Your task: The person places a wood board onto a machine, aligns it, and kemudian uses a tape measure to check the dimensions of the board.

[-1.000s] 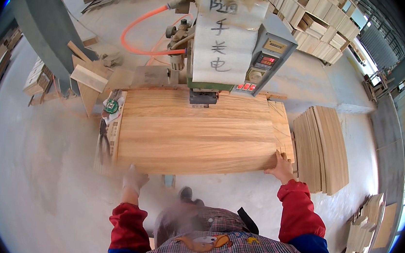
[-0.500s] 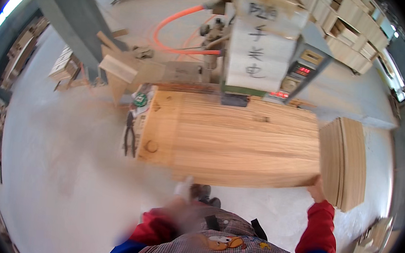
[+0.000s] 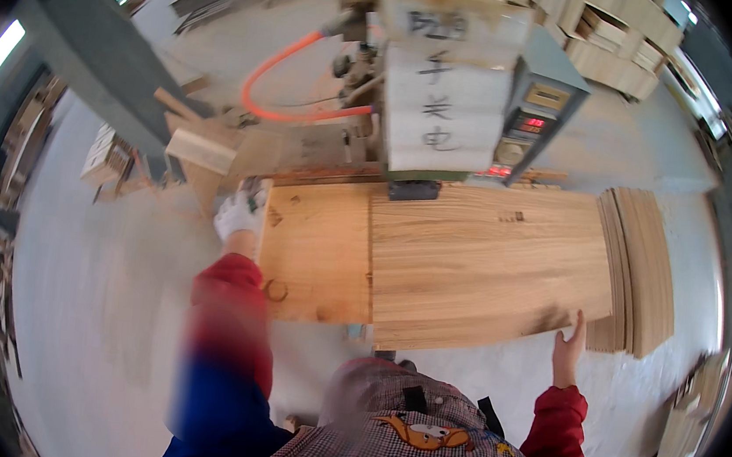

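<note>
A wide light wood panel [image 3: 490, 262] lies on a worn wooden work surface [image 3: 315, 254], turned slightly, its near edge slanting up to the right. My right hand [image 3: 568, 349], bare, is at that edge near the right corner. Its thumb and fingers are apart, and a fingertip meets the edge. At the far left corner of the surface, my left hand [image 3: 237, 216], in a white glove, closes over small items. A bit of green shows by its fingers; what they hold is hidden. The pliers are out of sight.
A machine with a white handwritten sheet [image 3: 440, 103] and a control box [image 3: 536, 113] stands at the surface's far edge. Several panels are stacked [image 3: 644, 273] on the right. An orange hose [image 3: 267, 69], wood offcuts [image 3: 202, 151] and a grey column [image 3: 105, 54] are at the back left.
My left hand has gone from the panel's near edge to the surface's far left corner. The panel has shifted right and turned, baring more surface. My right hand's grip on the corner has loosened.
</note>
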`<move>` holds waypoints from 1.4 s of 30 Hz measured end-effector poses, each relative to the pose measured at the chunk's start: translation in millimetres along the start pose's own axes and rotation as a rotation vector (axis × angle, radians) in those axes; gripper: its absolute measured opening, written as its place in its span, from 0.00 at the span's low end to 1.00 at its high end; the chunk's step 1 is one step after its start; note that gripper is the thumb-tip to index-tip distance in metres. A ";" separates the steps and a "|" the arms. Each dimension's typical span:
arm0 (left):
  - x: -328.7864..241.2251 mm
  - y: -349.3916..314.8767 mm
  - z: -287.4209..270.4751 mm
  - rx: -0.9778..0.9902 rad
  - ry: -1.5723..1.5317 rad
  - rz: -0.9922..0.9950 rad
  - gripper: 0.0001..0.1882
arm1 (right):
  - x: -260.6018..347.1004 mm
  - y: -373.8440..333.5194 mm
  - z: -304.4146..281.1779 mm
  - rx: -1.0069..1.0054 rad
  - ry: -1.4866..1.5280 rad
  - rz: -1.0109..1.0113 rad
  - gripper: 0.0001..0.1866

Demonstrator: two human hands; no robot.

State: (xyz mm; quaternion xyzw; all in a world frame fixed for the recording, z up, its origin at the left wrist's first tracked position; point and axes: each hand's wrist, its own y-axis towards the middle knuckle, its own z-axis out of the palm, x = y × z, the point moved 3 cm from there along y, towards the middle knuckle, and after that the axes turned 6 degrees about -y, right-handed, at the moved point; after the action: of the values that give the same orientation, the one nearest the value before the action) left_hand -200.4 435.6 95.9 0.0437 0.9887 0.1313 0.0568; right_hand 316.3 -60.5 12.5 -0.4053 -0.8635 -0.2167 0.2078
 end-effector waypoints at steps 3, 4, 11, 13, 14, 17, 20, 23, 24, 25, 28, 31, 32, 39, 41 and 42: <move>19.6 22.3 28.4 0.145 -0.145 -0.013 0.28 | 34.1 -15.0 5.8 0.022 0.032 -0.036 0.35; 20.2 24.5 32.4 0.190 -0.112 -0.016 0.28 | 38.2 -20.3 10.3 0.026 0.014 -0.055 0.35; -26.1 -9.0 -25.8 -0.048 -0.291 -0.096 0.32 | 96.8 -38.3 -3.4 0.085 0.106 -0.004 0.29; -11.5 -19.6 -7.1 -0.177 -0.642 0.065 0.31 | 107.4 -44.3 6.5 0.285 0.327 0.021 0.28; -61.7 -52.7 -13.5 0.009 -1.069 0.033 0.30 | 109.5 -48.7 8.5 0.436 0.469 0.075 0.27; -183.4 -168.8 -37.4 0.721 -1.300 0.001 0.26 | 153.9 -45.8 9.6 0.818 0.796 -0.009 0.34; -275.0 -266.5 -35.1 0.935 -1.280 0.336 0.22 | 167.8 -40.0 6.9 0.862 0.840 -0.234 0.39; -355.5 -297.5 -77.2 1.152 -1.611 0.020 0.23 | 136.8 -19.9 -2.9 0.835 0.965 -0.283 0.40; -373.0 -302.0 -79.8 1.177 -1.673 -0.085 0.21 | 122.8 -9.9 -18.1 0.889 0.975 -0.238 0.40; -385.5 -306.0 -72.4 1.201 -1.598 -0.049 0.20 | 108.2 1.9 -33.4 0.940 0.984 -0.199 0.40; -404.9 -316.0 -47.5 1.252 -1.452 -0.007 0.17 | 71.8 19.2 -53.4 0.905 0.895 -0.266 0.39; -428.2 -334.1 -44.3 1.259 -1.510 -0.106 0.14 | 52.3 36.6 -70.9 0.871 0.711 -0.374 0.38; -435.9 -336.8 -47.4 1.244 -1.536 -0.111 0.12 | 49.5 42.1 -76.6 0.893 0.656 -0.384 0.38; -448.2 -341.2 -55.1 1.128 -0.926 0.263 0.12 | 46.0 49.2 -63.6 1.004 0.410 -0.556 0.39; -438.7 -337.1 -49.5 1.089 -1.019 0.281 0.09 | 54.9 56.5 -58.6 0.974 0.351 -0.628 0.35; -431.5 -333.3 -47.5 1.074 -0.981 0.285 0.08 | 60.2 60.2 -54.8 0.956 0.318 -0.661 0.33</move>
State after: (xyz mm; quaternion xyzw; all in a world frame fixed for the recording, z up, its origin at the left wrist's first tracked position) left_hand 197.0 59.2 96.8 0.2469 0.7626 -0.3991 0.4452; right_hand 338.6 -18.8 102.0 0.0603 -0.9037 0.0845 0.4154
